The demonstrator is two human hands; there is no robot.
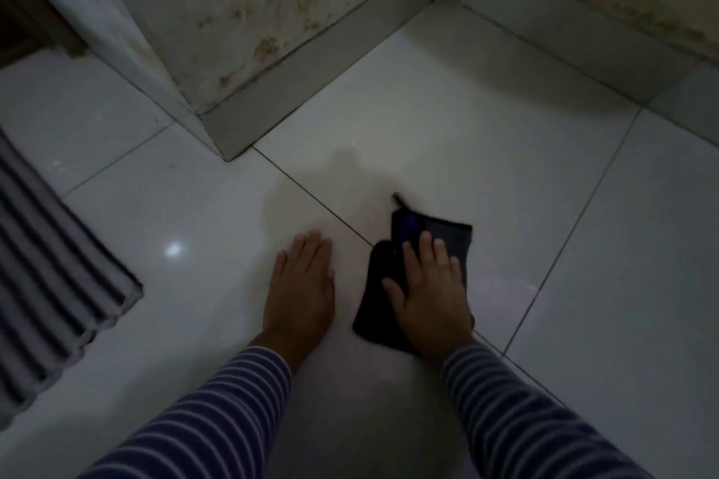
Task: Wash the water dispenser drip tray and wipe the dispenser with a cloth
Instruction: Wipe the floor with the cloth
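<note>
The right hand's fingers (428, 245) lie straight and slightly spread, pressed flat on a dark cloth (373, 307) on the floor (505, 128); the right hand (430, 294) covers the cloth's middle, palm down, gripping nothing. The left hand (301, 284) rests palm down on the bare tile just beside the cloth, fingers straight and together, released. Both forearms reach forward from the bottom edge in dark sleeves (218, 412) with thin pale stripes. The cloth looks folded, with a small loop at its far corner. The floor is glossy pale tile with dark grout lines. A stained wall (253, 4) with a grey skirting forms a corner ahead. A ribbed grey mat (46, 284) lies at the left.
</note>
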